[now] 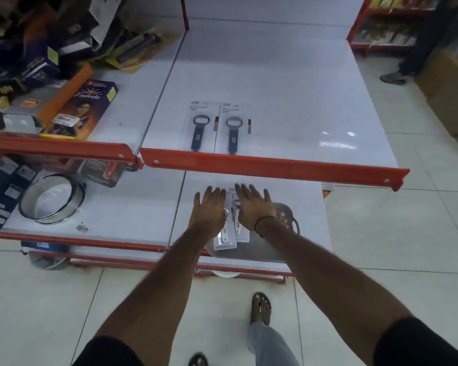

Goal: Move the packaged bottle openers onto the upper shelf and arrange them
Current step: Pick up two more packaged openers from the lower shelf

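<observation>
Two packaged bottle openers with dark handles lie side by side on the upper shelf (pixel 288 88) near its red front rail, the left pack (pixel 201 128) touching the right pack (pixel 233 130). On the lower shelf (pixel 310 225), two more packs with white-handled openers (pixel 224 240) (pixel 241 231) rest on a grey tray (pixel 265 249). My left hand (pixel 209 210) lies flat over the left pack with fingers spread. Over the right pack, my right hand (pixel 254 207) is also flat with its fingers apart. Neither hand is closed around a pack.
The red rail (pixel 275 165) of the upper shelf overhangs just beyond my fingertips. Boxed goods (pixel 77 109) crowd the upper shelf at left. A round steel sieve (pixel 52 199) and dark boxes sit on the lower left shelf. Another person's legs (pixel 407 62) stand at the far right.
</observation>
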Tool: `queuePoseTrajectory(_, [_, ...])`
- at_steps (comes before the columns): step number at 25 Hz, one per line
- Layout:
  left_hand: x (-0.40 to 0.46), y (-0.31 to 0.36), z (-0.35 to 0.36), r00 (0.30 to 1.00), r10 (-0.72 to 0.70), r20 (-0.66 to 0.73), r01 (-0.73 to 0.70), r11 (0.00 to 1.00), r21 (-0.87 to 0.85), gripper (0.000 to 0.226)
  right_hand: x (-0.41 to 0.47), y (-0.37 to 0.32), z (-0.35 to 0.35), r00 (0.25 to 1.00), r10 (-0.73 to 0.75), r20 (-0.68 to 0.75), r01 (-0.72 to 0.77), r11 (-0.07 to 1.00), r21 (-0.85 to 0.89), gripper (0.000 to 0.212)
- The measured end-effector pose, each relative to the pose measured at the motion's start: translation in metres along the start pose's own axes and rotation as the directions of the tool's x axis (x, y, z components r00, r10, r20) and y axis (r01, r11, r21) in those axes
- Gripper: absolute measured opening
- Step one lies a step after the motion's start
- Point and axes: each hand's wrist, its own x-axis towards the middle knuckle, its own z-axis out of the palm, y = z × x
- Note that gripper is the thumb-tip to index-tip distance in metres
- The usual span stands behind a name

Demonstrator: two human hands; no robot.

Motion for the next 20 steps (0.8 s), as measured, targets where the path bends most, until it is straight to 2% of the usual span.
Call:
queuePoseTrajectory(2, [0.01,-0.002,0.0,0.999,-0.005,-0.051,0.005,1.0,0.004,0.065,0.01,0.002,0.004,1.0,-0.018,-0.011,0.018,1.0,0.007,0.075])
queuePoseTrajectory(6, [0.017,-0.003,-0.011,0.996,-0.025,-0.087,0.024,1.0,-0.011,0.055,0.014,0.004,0.0,0.99,-0.018,-0.138,0.013,0.999,-0.039,0.068])
queuePoseTrajectory(11, [0.004,-0.002,-0.036,0.995,-0.076,-0.063,0.061,0.977,-0.206,0.044,0.016,0.001,-0.009,0.998,0.035,0.05,-0.034,0.999,-0.021,0.08])
queuePoseTrajectory(14, [-0.013,-0.004,-0.051,0.995,-0.08,-0.056,0.06,0.954,-0.294,0.041,0.012,-0.003,-0.018,0.996,0.05,-0.077,-0.05,0.999,0.001,0.07])
queuePoseTrajectory(17, [-0.039,-0.003,-0.068,0.997,-0.074,-0.038,0.055,0.929,-0.365,0.028,-0.009,-0.01,-0.029,0.976,0.031,-0.218,-0.025,0.999,0.031,0.055])
queuePoseTrajectory(20, [-0.064,0.0,-0.081,0.999,-0.022,-0.034,0.007,0.914,-0.405,0.016,-0.041,-0.014,-0.044,0.973,0.073,-0.221,-0.013,0.965,0.26,0.038])
